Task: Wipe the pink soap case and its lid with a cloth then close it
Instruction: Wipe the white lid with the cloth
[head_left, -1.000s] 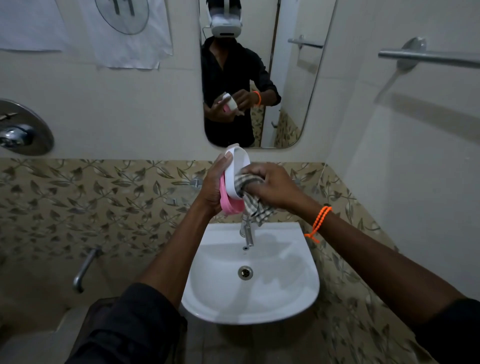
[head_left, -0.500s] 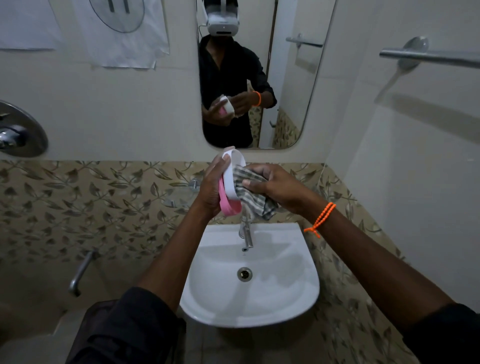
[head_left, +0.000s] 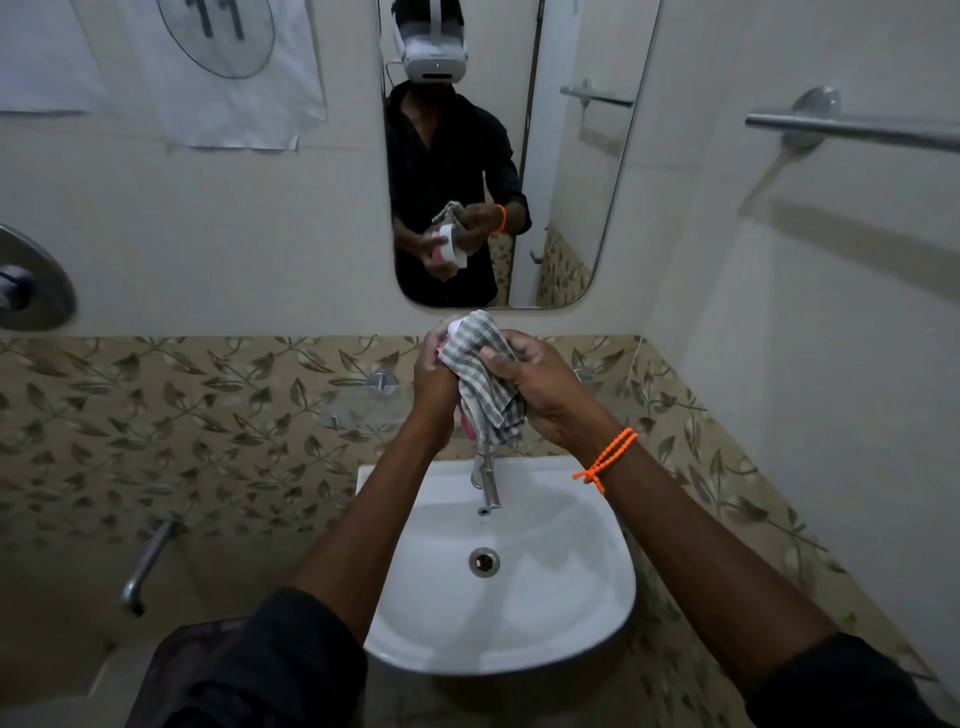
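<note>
My left hand (head_left: 434, 376) grips the pink soap case (head_left: 467, 422) with its white part, held on edge above the tap. Only a sliver of pink and a bit of white show past the cloth. A grey checked cloth (head_left: 480, 374) is draped over the case. My right hand (head_left: 535, 387) grips the cloth and presses it against the case with thumb and fingers. The mirror (head_left: 571, 171) reflects the pink and white case in my hands.
A white washbasin (head_left: 545, 613) with a steel tap (head_left: 485, 478) sits right below my hands. A towel rail (head_left: 852, 124) runs along the right wall. A shower valve (head_left: 26, 280) and a spout (head_left: 145, 566) are on the left wall.
The cloth has moved from inside the white part up and over the whole case, hiding most of it. Both hands stay above the tap.
</note>
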